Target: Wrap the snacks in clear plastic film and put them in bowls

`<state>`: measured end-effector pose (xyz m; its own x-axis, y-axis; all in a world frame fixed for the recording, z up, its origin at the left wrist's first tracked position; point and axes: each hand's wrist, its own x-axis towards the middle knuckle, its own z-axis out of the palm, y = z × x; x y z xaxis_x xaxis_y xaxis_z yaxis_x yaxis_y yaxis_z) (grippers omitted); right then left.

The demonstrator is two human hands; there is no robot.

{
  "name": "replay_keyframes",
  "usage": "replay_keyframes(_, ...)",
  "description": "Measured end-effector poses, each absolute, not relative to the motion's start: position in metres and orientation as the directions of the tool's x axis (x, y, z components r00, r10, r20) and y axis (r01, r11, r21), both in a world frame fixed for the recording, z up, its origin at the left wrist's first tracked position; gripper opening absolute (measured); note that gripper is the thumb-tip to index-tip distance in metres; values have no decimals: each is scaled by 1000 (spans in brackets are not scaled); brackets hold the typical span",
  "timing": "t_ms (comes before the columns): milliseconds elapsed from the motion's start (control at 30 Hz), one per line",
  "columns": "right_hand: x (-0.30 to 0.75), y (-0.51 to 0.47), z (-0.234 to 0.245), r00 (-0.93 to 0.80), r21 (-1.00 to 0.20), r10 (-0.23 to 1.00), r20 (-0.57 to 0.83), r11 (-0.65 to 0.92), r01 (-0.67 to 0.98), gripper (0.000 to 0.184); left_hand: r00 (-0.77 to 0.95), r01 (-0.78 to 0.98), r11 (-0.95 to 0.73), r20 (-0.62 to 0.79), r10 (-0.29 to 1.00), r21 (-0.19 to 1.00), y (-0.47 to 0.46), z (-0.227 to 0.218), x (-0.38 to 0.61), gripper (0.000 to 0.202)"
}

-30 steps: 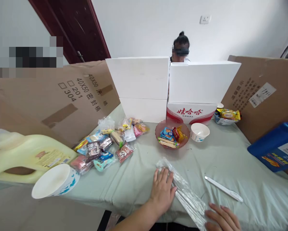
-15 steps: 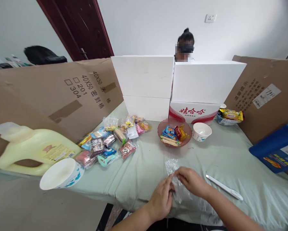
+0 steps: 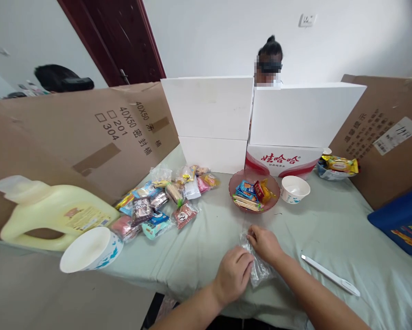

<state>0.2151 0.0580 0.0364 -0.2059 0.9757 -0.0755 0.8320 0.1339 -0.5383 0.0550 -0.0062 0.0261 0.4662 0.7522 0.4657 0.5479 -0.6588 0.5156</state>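
A crumpled clear plastic bag [image 3: 260,271] lies near the table's front edge, partly covered by my hands. My left hand [image 3: 233,272] is closed on its left side, fingers curled against the plastic. Higher up, my right hand [image 3: 266,244] pinches the bag's far end between thumb and fingers. Beyond the hands sits a pink glass bowl [image 3: 233,196] holding blue packets, a red-and-yellow packet and a bundle of thin sticks. A white paper bowl [image 3: 295,190] stands just right of it. To the right of my right hand lies a white slim-handled cutter [image 3: 329,274].
Packaged snacks [image 3: 157,206] are heaped at the left, near a large paper bowl [image 3: 89,252] and a yellow jug [image 3: 57,211]. White boxes [image 3: 209,110] wall the back; cardboard [image 3: 123,133] lines the sides. A blue bottle [image 3: 398,215] stands right. Behind sits a person [image 3: 270,57].
My right hand has moved slightly up toward the bag's far end. The left-hand fingers have curled in more. The view has shifted a little, moving the surroundings rightward.
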Motion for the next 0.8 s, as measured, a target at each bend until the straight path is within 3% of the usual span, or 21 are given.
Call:
replay_keyframes(100, 221, 53, 40, -207, -598, 973, -97, 109, 794, 20, 525, 614, -652, 387, 758, 445, 16, 26, 58, 17)
replay_keyframes(200, 234, 31, 40, -220, -673, 966, -138, 72, 736, 41, 541, 666, -627, 318, 779, 404, 25, 20, 57, 18)
replay_keyframes(267, 246, 9, 36, -248, -734, 954, -169, 46, 677, 53, 554, 680, -631, 300, 776, 374, 23, 16, 55, 26)
replay_keyframes(367, 260, -25, 28, -274, -750, 953, -133, 84, 656, 52, 602, 683, -659, 268, 752, 315, 19, 13, 54, 44)
replay_keyframes(433, 263, -39, 27, -237, -638, 971, -12, 175, 749, 44, 629, 681, -670, 233, 742, 294, 18, 14, 56, 51)
replay_keyframes(500, 261, -47, 27, -261, -441, 952, 158, 304, 844, 40, 639, 687, -669, 204, 742, 282, 19, 16, 58, 54)
replay_keyframes(567, 254, -52, 25, -424, -227, 865, 267, 484, 845, 49, 652, 686, -677, 189, 734, 266, 22, 18, 59, 53)
replay_keyframes(633, 246, -59, 19, -595, -79, 752, 283, 637, 767, 67, 667, 683, -691, 183, 722, 238, 27, 19, 55, 51)
replay_keyframes(700, 240, -69, 11, -649, 1, 709, 278, 675, 738, 80, 656, 710, -678, 171, 735, 193, 36, 19, 47, 49)
replay_keyframes(800, 237, -85, 2, -609, 54, 737, 294, 623, 780, 77, 514, 832, -539, 183, 838, 128, 50, 21, 35, 47)
